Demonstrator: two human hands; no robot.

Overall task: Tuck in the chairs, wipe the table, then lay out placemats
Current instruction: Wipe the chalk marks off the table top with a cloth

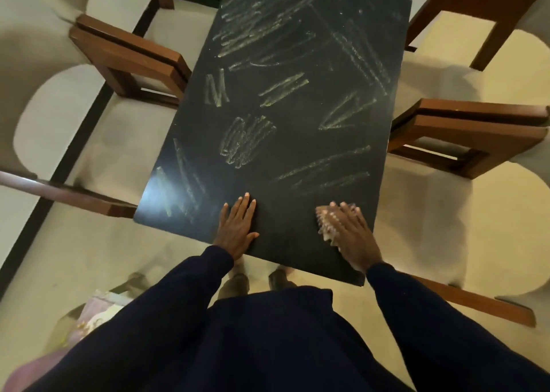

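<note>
The person is standing at the near end of the dark table (297, 100), both arms in dark sleeves (166, 308) reaching forward over it. The left hand (238, 228) is lying flat on the tabletop near the near edge, its fingers straight and slightly spread. The right hand (351, 234) is pressing a pale cloth (323, 216) onto the near right corner, fingers extended flat over it rather than curled around it. Pale scribbles (247, 141) are covering the surface from the middle to the far end. Left chairs (128, 61) and right chairs (464, 135) are standing close beside the table's long edges.
</note>
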